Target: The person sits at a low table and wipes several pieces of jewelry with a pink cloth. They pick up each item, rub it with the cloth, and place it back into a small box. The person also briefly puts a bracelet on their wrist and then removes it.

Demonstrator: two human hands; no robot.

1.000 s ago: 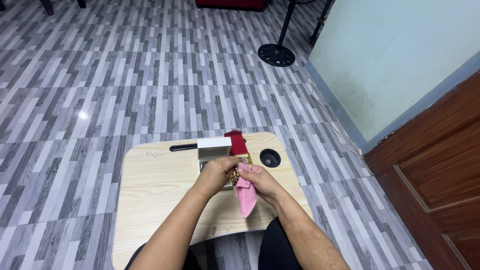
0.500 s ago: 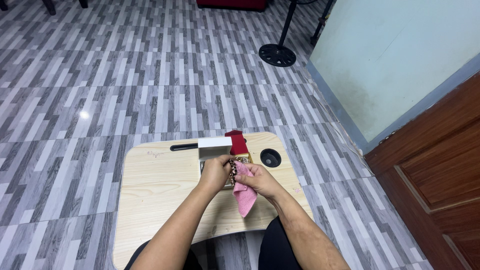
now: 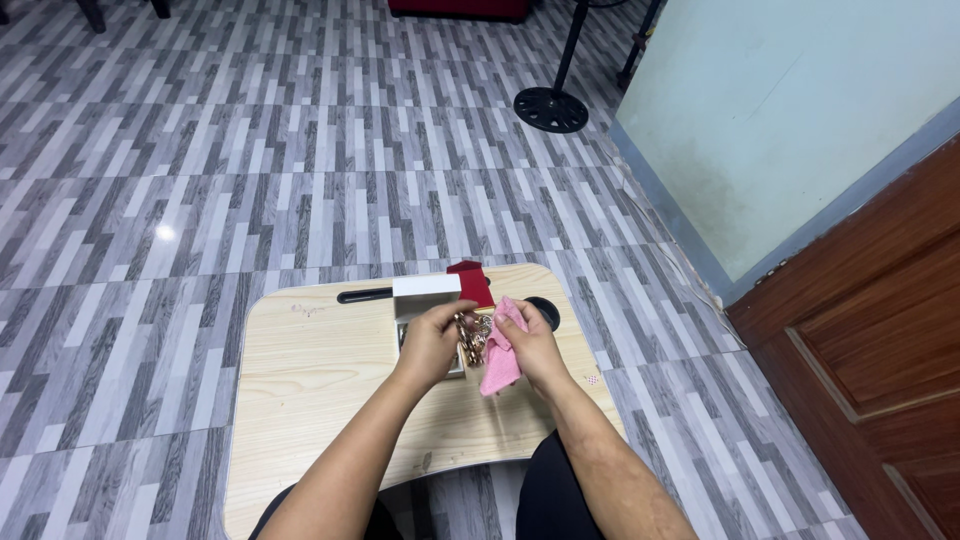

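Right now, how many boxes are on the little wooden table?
2. A white box stands at the table's far edge, just beyond the left hand. A red box sits right beside it. Others may be hidden under the hands.

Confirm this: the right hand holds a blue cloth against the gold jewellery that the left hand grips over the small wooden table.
Not quite. The head view shows the cloth in the right hand is pink, not blue. The left hand does grip gold jewellery over the small wooden table.

A soft pink cloth meets shiny gold-coloured metal jewellery. The counter looks like pale matt wood; the floor is glossy grey plank pattern.
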